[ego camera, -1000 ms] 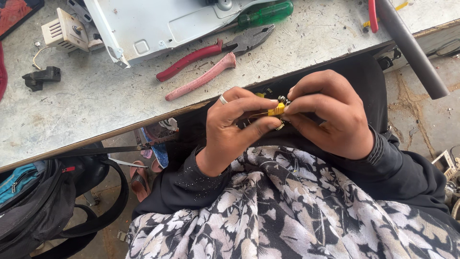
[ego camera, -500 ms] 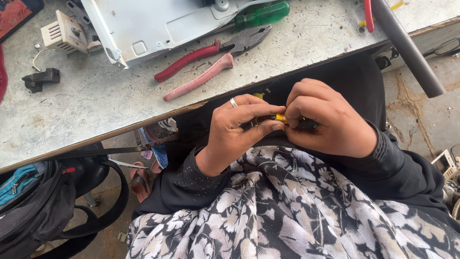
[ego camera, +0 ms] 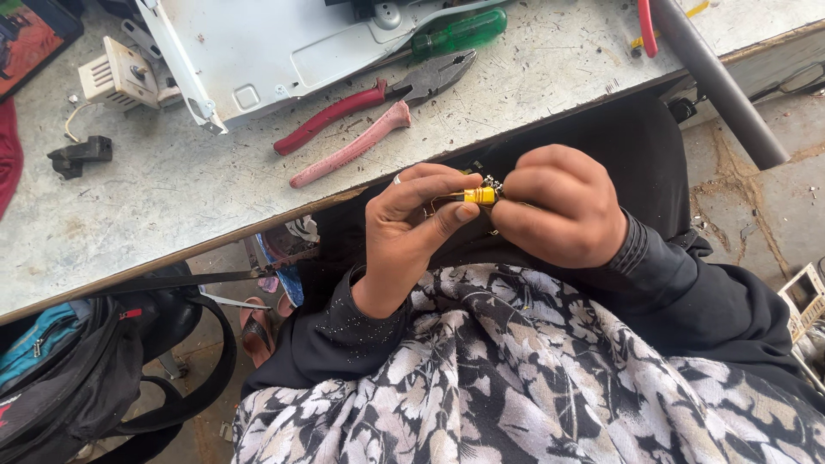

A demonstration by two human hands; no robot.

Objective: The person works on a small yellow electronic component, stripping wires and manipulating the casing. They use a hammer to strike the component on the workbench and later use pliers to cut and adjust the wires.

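Note:
Both my hands meet just below the workbench edge, over my lap. My left hand, with a ring on one finger, pinches a small yellow electrical part between thumb and fingertips. My right hand closes around the other end of the same small part, where a dark metal bit and thin wires show; most of it is hidden by my fingers. Black sleeves and a black-and-white flowered cloth lie under my hands.
On the grey workbench lie red-handled pliers, a green-handled screwdriver, a white metal housing, a small beige motor part and a black clip. A grey pipe slants at the right. A backpack sits at lower left.
My hands have shifted slightly with the yellow part between them, the fingers regripping it. The view has moved a little; the bench items have not moved.

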